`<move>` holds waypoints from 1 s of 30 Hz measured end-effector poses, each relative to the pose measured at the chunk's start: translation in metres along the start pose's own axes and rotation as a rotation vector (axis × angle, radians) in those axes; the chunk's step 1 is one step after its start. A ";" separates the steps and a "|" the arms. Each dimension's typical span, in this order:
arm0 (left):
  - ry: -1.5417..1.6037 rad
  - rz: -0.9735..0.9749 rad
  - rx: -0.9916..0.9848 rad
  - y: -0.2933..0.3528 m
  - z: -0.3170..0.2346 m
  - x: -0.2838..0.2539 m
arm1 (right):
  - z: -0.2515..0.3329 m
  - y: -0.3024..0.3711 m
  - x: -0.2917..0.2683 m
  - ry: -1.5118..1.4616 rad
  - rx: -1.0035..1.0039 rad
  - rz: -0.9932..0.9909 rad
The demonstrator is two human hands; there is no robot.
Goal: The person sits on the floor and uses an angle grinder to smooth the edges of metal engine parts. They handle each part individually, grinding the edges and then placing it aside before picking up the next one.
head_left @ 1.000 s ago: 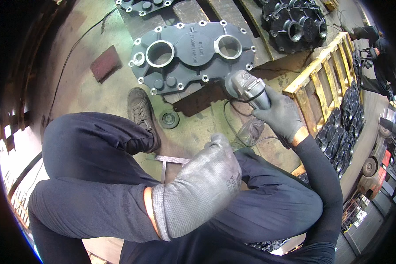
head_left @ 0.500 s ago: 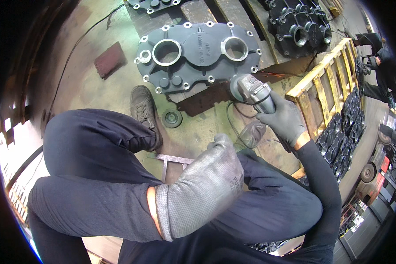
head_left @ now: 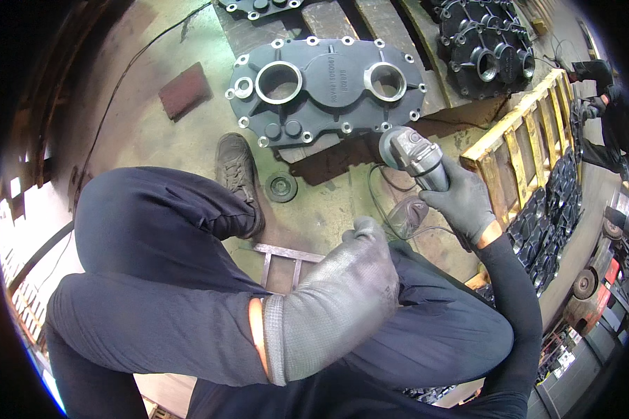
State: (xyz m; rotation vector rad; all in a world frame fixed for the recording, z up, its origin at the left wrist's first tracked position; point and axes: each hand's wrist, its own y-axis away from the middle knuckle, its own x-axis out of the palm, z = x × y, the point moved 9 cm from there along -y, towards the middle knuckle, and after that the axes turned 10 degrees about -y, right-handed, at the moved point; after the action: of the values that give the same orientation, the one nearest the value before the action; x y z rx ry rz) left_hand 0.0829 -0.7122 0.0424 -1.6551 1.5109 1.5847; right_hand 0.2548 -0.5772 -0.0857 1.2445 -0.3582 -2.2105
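My right hand [head_left: 461, 202], in a grey glove, grips a grey angle grinder [head_left: 412, 155] whose head points at the lower right edge of a dark cast metal housing [head_left: 328, 91] with two round bores. That housing lies on wooden boards ahead of me. My left hand [head_left: 342, 300], also gloved, rests on my right knee, fingers curled, holding nothing I can see. The grinder's cable [head_left: 381, 202] loops on the floor beside a clear rounded guard [head_left: 407, 215]. I sit with my left shoe [head_left: 237, 171] near the housing.
A small round dark disc [head_left: 281, 187] lies by my shoe. A reddish brick [head_left: 184, 89] sits at the left. More dark castings [head_left: 486, 45] lie at the back right. A yellow wooden pallet [head_left: 521, 150] holds stacked black parts at the right. Another person [head_left: 601, 91] works far right.
The view has tilted, so the housing and floor sit lower in the picture. My right hand with the grinder has drawn slightly back from the housing's edge. My left hand stays on the knee.
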 end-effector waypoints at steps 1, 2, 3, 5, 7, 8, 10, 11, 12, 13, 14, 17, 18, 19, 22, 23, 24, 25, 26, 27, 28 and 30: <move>-0.044 0.002 -0.002 -0.001 -0.002 -0.001 | 0.004 0.000 0.000 -0.025 -0.027 -0.007; -0.089 0.007 -0.005 -0.002 -0.005 -0.001 | 0.011 -0.001 0.001 -0.037 -0.057 -0.012; -0.133 0.012 -0.007 -0.002 -0.007 -0.001 | 0.021 -0.003 0.003 -0.048 -0.087 -0.018; -0.105 -0.081 -0.032 0.001 -0.004 -0.004 | 0.032 -0.005 0.009 -0.045 -0.129 -0.014; -0.114 -0.148 -0.048 0.004 -0.002 -0.007 | 0.034 -0.010 0.017 -0.014 -0.152 0.002; -0.131 -0.162 -0.058 0.006 -0.002 -0.009 | 0.038 -0.014 0.020 -0.002 -0.158 0.028; -0.133 -0.136 -0.043 0.007 -0.001 -0.011 | 0.041 -0.019 0.028 0.002 -0.164 0.055; -0.118 -0.098 -0.019 0.008 0.002 -0.014 | 0.042 -0.021 0.031 0.006 -0.167 0.067; -0.102 -0.061 0.006 0.008 0.003 -0.015 | 0.044 -0.023 0.033 0.015 -0.169 0.075; -0.111 -0.056 -0.006 0.007 0.001 -0.013 | 0.046 -0.024 0.035 0.023 -0.171 0.083; -0.120 -0.052 -0.017 0.006 -0.001 -0.012 | 0.047 -0.026 0.036 0.033 -0.171 0.090; -0.136 -0.107 -0.055 0.009 0.000 -0.012 | 0.052 -0.032 0.041 -0.019 -0.191 0.082; -0.138 -0.134 -0.070 0.011 0.003 -0.014 | 0.053 -0.033 0.042 -0.010 -0.147 0.104; -0.119 -0.112 -0.051 0.012 0.003 -0.012 | 0.056 -0.034 0.041 -0.001 -0.104 0.127; -0.111 -0.073 -0.014 0.017 0.005 -0.014 | 0.057 -0.034 0.037 0.008 -0.068 0.132; -0.135 -0.069 -0.016 0.017 0.005 -0.014 | 0.055 -0.033 0.036 0.007 -0.073 0.124; -0.159 -0.065 -0.018 0.018 0.005 -0.014 | 0.056 -0.032 0.036 -0.002 -0.100 0.109; -0.138 -0.066 -0.013 0.018 0.006 -0.015 | 0.056 -0.031 0.036 -0.012 -0.128 0.094; -0.115 -0.068 0.000 0.019 0.007 -0.016 | 0.057 -0.029 0.036 -0.022 -0.145 0.079; -0.093 -0.070 0.015 0.019 0.007 -0.016 | 0.057 -0.030 0.036 -0.018 -0.142 0.073; -0.096 -0.090 0.019 0.019 0.007 -0.015 | 0.058 -0.032 0.035 -0.015 -0.138 0.068; -0.107 -0.116 0.007 0.021 0.006 -0.013 | 0.061 -0.034 0.037 0.010 -0.139 0.075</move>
State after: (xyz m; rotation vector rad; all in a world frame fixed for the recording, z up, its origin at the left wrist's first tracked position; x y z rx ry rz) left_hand 0.0646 -0.7089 0.0598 -1.5974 1.3416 1.5781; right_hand 0.1760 -0.5742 -0.0953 1.1494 -0.2392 -2.1260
